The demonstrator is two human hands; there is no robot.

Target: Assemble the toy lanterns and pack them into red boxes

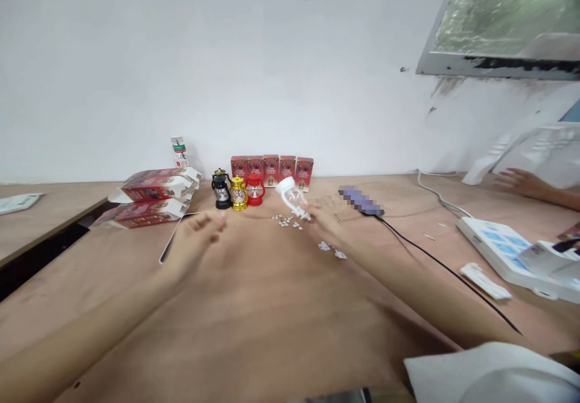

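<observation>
A white toy lantern (295,199) with a clear middle is tilted in the fingers of my right hand (324,223), above the table. My left hand (197,232) hovers to the left, blurred, its fingers loosely bent and apart with nothing visible in them. Beyond my hands stand small finished-looking lanterns: black ones (222,193), a gold one (238,194) and a red one (255,190). Small white round pieces (284,221) lie scattered below the white lantern. Two flat white pieces (324,246) rest near my right wrist.
Several red boxes (270,170) stand against the wall. Flattened red cartons (154,212) are piled left, beside a dark-edged strip (168,247). A phone (361,201) trails a black cable. A power strip (498,249) lies right, near another person's hand (516,180).
</observation>
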